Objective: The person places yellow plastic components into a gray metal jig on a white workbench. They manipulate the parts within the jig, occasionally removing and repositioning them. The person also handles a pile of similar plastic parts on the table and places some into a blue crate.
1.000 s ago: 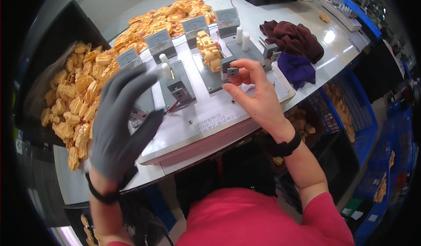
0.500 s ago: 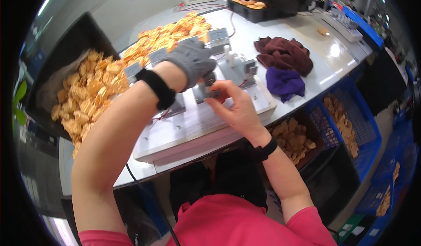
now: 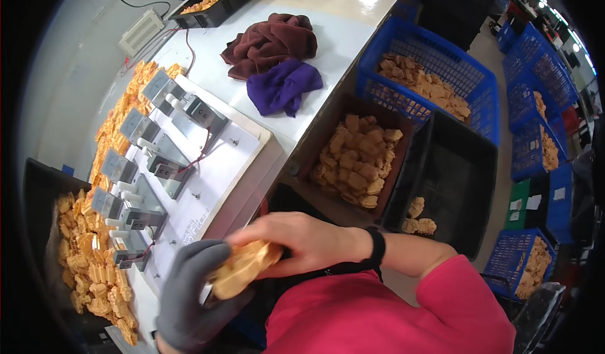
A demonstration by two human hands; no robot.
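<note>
Close to my body, below the bench's front edge, both hands meet around several tan-orange moulded pieces [image 3: 242, 272] bunched together. My left hand [image 3: 192, 294], in a grey glove, wraps them from the left and below. From the right, my bare right hand [image 3: 302, 240] grips their other end, fingers over the top and thumb underneath. Left of the hands, a white board [image 3: 211, 158] carries a row of grey fixtures [image 3: 145, 215] with small meters, white posts and red and black wires. Whether a piece sits in any fixture is too small to tell.
Loose orange pieces [image 3: 94, 278] heap behind the fixtures and spill from a black bin. Purple [image 3: 283, 86] and brown cloths [image 3: 271, 42] lie on the bench. Below its edge stand a brown bin of pieces [image 3: 356, 162], a black tray [image 3: 450, 184] with a few, and a blue crate [image 3: 435, 45].
The view has swung right. My hands have left the fixtures and come down beside my body, now holding the tan-orange pieces together.
</note>
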